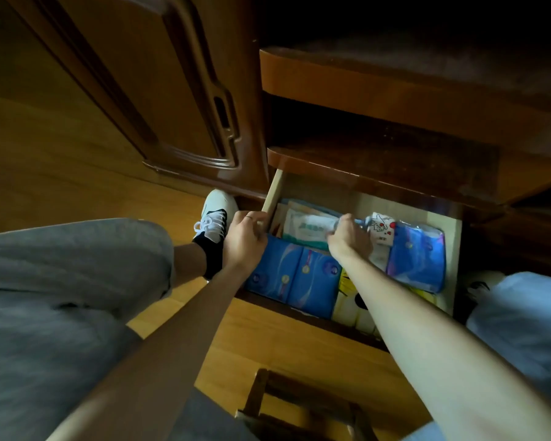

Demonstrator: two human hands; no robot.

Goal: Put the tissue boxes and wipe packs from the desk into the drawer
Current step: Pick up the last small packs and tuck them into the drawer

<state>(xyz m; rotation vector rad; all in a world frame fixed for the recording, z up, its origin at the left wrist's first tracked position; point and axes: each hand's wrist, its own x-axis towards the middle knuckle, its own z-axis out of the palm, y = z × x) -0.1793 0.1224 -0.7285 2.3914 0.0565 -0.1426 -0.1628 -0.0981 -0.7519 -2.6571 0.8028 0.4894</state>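
Crouching before the open drawer (360,198), the person works with both hands inside it. The left hand (245,238) rests at the drawer's left wall, fingers curled over the wall's top edge in a closed grip, probably to steady the drawer while the packs are arranged. The right hand (347,237) reaches into the middle of the drawer, its fingers closed over the end of a white wipe pack (303,229) with a teal band, apparently pressing it down toward the rear.

The white wipe pack lies flat in the rear left part of the drawer, its long axis running left to right, parallel to the drawer front. Two blue tissue packs (295,276) sit side by side at the front left, touching each other, faces up. Another blue pack (419,261) lies at the right, tilted up onto the items under it. A white pack with a red cartoon print (382,229) stands between the right hand and that blue pack. Yellow-and-white packs (352,302) fill the front centre.

The bench is not in view, so what remains on it cannot be judged
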